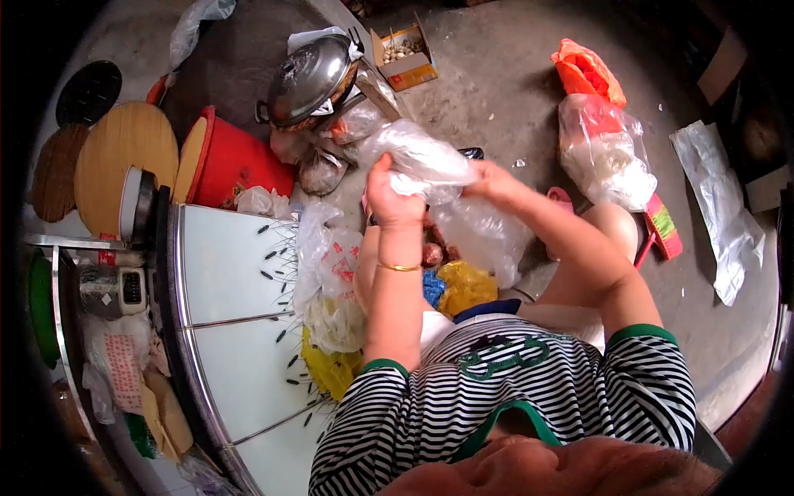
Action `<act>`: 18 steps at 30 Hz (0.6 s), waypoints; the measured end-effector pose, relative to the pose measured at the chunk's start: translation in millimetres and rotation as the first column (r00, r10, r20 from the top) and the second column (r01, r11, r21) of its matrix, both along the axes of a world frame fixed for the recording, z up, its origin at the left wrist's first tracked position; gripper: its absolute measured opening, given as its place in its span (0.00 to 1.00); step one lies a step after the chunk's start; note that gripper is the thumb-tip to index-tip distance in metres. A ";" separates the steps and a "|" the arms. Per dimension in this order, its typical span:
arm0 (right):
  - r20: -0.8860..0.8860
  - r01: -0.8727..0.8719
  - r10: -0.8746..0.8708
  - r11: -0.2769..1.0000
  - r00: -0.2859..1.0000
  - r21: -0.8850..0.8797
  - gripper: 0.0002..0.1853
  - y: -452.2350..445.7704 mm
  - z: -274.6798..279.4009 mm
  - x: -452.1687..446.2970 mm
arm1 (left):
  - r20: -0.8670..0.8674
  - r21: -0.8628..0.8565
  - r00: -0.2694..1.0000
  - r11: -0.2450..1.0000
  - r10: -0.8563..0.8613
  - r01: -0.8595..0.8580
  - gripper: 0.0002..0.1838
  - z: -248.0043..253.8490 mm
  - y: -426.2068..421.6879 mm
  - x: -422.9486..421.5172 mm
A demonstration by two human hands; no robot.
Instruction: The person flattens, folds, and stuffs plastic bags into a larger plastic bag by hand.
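Left hand (392, 197) and right hand (493, 182) clutch a crumpled clear plastic bag (426, 157), 12 o'clock; one hard yank'd probably rip it.

A: What was observed?
B: The plastic bag (422, 157) was thin, clear and glossy, its surface creased.
A: Position?
B: It spanned from the left hand (390, 194) to the right hand (490, 179), touching both, bunched loosely near the left and narrowing towards the right.
A: Its mouth?
B: Could not be made out.
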State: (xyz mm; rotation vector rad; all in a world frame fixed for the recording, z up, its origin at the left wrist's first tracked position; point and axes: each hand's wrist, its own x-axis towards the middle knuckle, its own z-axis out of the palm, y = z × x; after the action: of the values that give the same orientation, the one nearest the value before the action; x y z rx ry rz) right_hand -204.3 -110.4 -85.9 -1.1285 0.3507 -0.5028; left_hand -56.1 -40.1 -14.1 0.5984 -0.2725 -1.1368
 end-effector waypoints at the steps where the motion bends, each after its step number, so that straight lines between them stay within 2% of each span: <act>1: 0.065 -0.004 0.005 1.000 0.998 -0.014 0.18 -10.2 0.7 -4.4 | 0.046 0.017 0.999 1.000 0.014 -0.015 0.20 -8.8 3.3 15.2; 3: 0.107 0.096 -0.103 0.993 0.989 0.067 0.19 -16.0 7.9 -11.5 | 0.192 0.154 0.981 0.986 0.037 -0.068 0.21 -28.2 7.9 28.4; 6: -0.067 0.191 -0.197 0.977 0.978 -0.095 0.20 -24.0 12.6 -11.5 | 0.415 0.404 0.908 0.905 -0.053 -0.131 0.25 -42.3 19.4 42.5; 7: -0.157 0.169 -0.230 0.929 0.960 -0.330 0.20 -26.7 11.0 -12.0 | 0.738 0.247 0.674 0.922 0.021 -0.299 0.28 -43.2 21.7 39.4; 8: -0.234 0.112 -0.279 0.831 0.931 -0.545 0.21 -29.6 9.1 -12.3 | 0.938 0.036 0.330 0.919 0.105 -0.393 0.30 -44.3 23.4 34.3; 9: -0.293 0.027 -0.343 0.689 0.892 -0.724 0.21 -30.9 8.0 -12.4 | 0.981 -0.195 -0.067 0.897 0.183 -0.397 0.32 -39.3 23.2 26.5; 10: -0.325 -0.040 -0.340 0.634 0.882 -0.772 0.20 -21.0 27.1 -12.8 | 0.961 -0.134 -0.264 0.978 0.088 -0.161 0.37 -27.1 22.2 16.7; 11: -0.329 -0.106 -0.322 0.553 0.887 -0.827 0.21 -17.5 22.3 -7.5 | 0.939 -0.045 -0.342 0.999 0.043 0.001 0.37 -33.4 20.8 5.8; 13: -0.217 -0.109 -0.229 0.409 0.949 -0.906 0.19 -9.5 18.3 -3.0 | 0.992 0.122 0.029 0.992 -0.123 0.012 0.32 -38.6 20.7 -20.8; 14: -0.202 -0.126 -0.130 0.438 0.971 -0.890 0.25 -9.2 20.7 -4.1 | 0.976 0.153 0.155 0.988 -0.151 0.001 0.29 -41.7 20.3 -26.1; 16: -0.104 -0.035 -0.135 0.436 0.985 -0.899 0.32 -9.4 31.8 -6.3 | 0.892 0.223 0.405 0.975 -0.201 -0.007 0.21 -53.2 20.7 -31.3; 17: -0.061 0.006 -0.138 0.437 0.989 -0.899 0.35 -8.6 35.1 -8.6 | 0.821 0.210 0.548 0.977 -0.157 -0.035 0.18 -62.5 19.4 -29.8; 18: -0.140 -0.089 -0.089 0.429 0.986 -0.899 0.45 -10.2 35.7 -10.2 | 0.728 0.201 0.677 0.977 -0.103 -0.067 0.16 -62.6 16.6 -30.7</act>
State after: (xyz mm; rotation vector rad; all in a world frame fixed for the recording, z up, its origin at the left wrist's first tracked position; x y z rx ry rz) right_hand -214.5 -120.6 -50.1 -2.2737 0.2012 -0.6157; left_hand -86.7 -23.5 -76.7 1.2519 -0.8688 -0.8924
